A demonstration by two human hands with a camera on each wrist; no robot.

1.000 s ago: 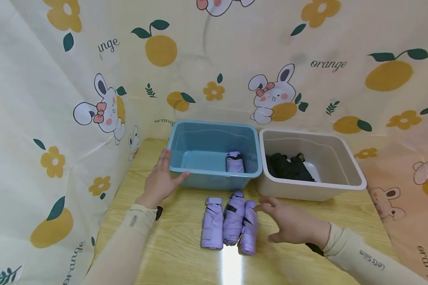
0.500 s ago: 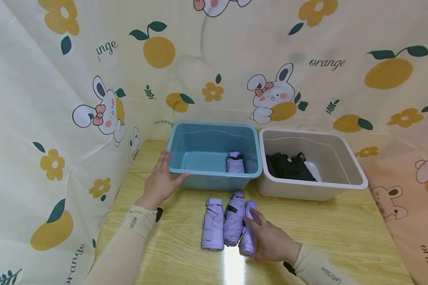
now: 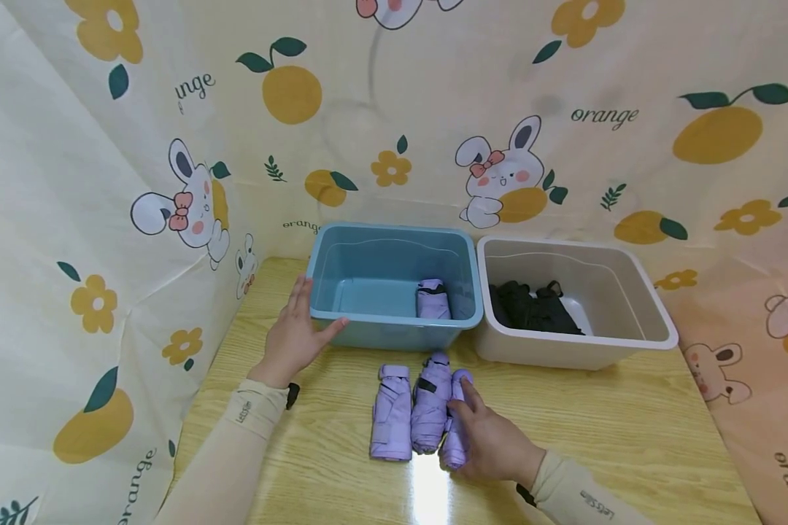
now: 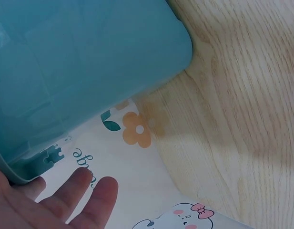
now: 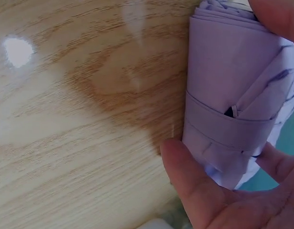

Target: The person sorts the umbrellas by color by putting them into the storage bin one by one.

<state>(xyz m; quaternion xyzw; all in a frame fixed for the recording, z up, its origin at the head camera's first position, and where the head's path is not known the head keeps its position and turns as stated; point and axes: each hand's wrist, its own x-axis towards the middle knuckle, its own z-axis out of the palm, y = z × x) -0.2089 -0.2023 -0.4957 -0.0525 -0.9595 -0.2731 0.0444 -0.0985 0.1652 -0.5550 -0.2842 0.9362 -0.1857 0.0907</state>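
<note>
Three purple folded umbrellas lie side by side on the wooden table in the head view: a left one [image 3: 391,415], a middle one [image 3: 431,408] and a right one [image 3: 455,441]. My right hand [image 3: 499,441] grips the right umbrella, partly covering it. In the right wrist view, thumb and fingers are around that wrapped umbrella [image 5: 228,71]. My left hand [image 3: 295,339] rests at the left front corner of the blue bin [image 3: 394,332], its fingers spread and fairly straight along the rim. Another purple umbrella [image 3: 433,302] stands inside this bin.
A beige bin [image 3: 551,350] stands to the right of the blue one, with black folded cloth-like things [image 3: 538,310] inside. Patterned sheeting [image 3: 381,109] rises behind both bins and along the left side. The wooden table [image 3: 591,415] extends in front of them.
My right hand has moved left and down from beside the right umbrella and now grips it. The left hand stays at the blue bin's corner.
</note>
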